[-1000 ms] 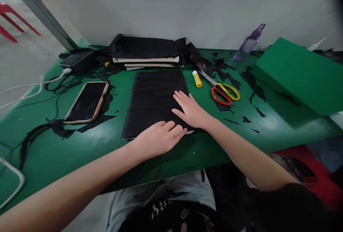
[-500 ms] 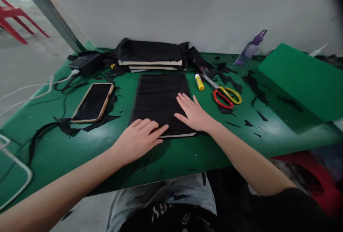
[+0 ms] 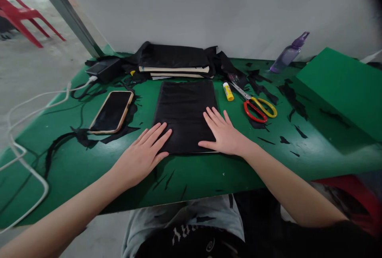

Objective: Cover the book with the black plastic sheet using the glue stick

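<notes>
- Centrally, a black fabric-covered panel [image 3: 186,111] lies flat on the green table [image 3: 89,162], its near edge close to the table's front edge
- Left hand [image 3: 143,152]: palm down, fingers straight and slightly apart, fingertips resting on the panel's near-left corner while the heel of the hand sits on bare table
- Right hand [image 3: 225,132]: palm down, fingers spread, pressing flat on the panel's near-right part; nothing is gripped by either hand
- Behind the panel, against the wall: a stack of similar black-covered boards [image 3: 176,62] with pale edges showing
- Left of the panel: a phone [image 3: 112,111] in a tan case, face up on black scraps, and farther back a dark box [image 3: 103,68] with a white cable [image 3: 36,103] trailing off the table
- Right of the panel: a yellow glue stick [image 3: 228,91], then scissors [image 3: 256,106] (one red handle, one yellow), blades pointing toward the wall
- Far right: a green block [image 3: 343,87] and, by the wall, a tilted purple spray bottle [image 3: 289,53]
- Black fabric offcuts [image 3: 291,99] lie scattered over the table's right half
</notes>
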`<move>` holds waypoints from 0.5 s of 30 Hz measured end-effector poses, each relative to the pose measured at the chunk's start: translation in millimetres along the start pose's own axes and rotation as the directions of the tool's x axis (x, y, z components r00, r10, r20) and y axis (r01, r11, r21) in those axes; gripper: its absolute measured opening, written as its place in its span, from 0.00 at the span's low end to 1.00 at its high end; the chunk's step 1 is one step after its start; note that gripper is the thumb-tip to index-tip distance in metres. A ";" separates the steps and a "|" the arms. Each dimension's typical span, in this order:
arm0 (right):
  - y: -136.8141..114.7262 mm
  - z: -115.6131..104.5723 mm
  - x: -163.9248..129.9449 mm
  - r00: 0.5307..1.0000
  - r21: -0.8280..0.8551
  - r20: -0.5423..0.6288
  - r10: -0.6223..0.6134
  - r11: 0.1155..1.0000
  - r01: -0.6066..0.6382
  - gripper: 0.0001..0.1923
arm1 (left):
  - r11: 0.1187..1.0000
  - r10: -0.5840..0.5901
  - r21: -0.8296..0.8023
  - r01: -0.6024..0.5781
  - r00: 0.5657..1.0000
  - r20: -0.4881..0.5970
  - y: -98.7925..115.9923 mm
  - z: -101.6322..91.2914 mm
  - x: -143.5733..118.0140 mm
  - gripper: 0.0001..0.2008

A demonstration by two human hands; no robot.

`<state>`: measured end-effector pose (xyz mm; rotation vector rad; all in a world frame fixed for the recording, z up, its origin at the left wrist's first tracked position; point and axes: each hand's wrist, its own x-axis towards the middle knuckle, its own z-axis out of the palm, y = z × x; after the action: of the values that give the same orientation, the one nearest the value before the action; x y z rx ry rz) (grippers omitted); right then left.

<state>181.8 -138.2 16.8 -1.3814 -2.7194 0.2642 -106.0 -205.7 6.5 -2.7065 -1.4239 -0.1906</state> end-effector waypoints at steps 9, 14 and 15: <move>-13.6 -10.0 -9.3 0.989 -0.133 -0.132 -0.067 0.990 0.050 0.39 | 1.000 -0.008 -0.026 0.008 1.000 0.004 0.3 -3.8 -4.5 0.31; -18.0 -0.8 -30.6 0.998 -0.104 -0.063 -0.032 0.994 0.026 0.43 | 0.995 -0.094 -0.042 0.095 0.995 0.017 -0.3 -1.6 -13.7 0.33; -17.9 2.2 -34.9 0.998 -0.098 -0.061 -0.017 0.995 0.011 0.42 | 0.994 -0.102 -0.044 0.103 0.995 0.017 -0.6 -1.4 -16.2 0.34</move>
<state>187.8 -177.0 18.2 -1.3697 -2.7234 0.0866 -115.7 -218.7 5.4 -2.6767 -1.5830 -0.2125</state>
